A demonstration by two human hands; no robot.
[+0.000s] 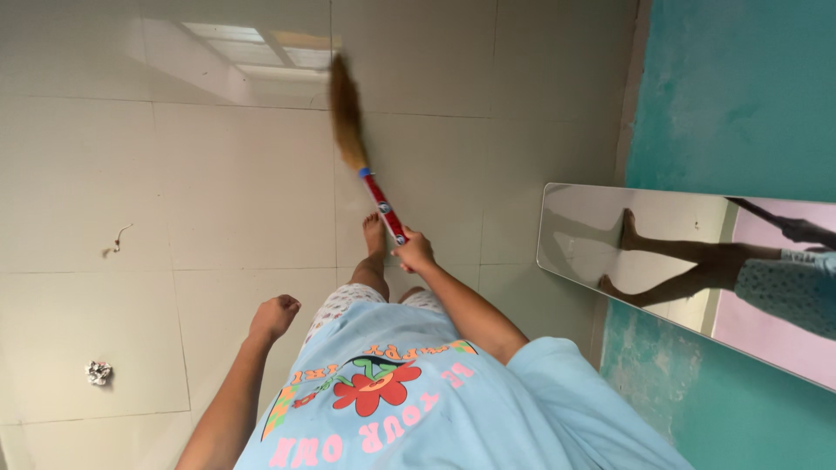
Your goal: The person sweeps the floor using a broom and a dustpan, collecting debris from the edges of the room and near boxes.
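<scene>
My left hand [273, 317] is hanging low at centre-left, loosely curled on nothing, keeping clear of my patterned shorts [348, 305] while the other arm works. My right hand [415, 252] is wrapping tight around the red handle of the grass broom [361, 152] at mid-frame, angling its brown bristles toward the upper centre so they are brushing the cream floor tiles [218, 174]. A crumpled paper scrap [98, 372] is lying lower left and a wall mirror [697, 261] is leaning on the teal wall at right.

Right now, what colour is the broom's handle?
Red, with a blue band by the bristles: broom in the right hand, head view.
</scene>
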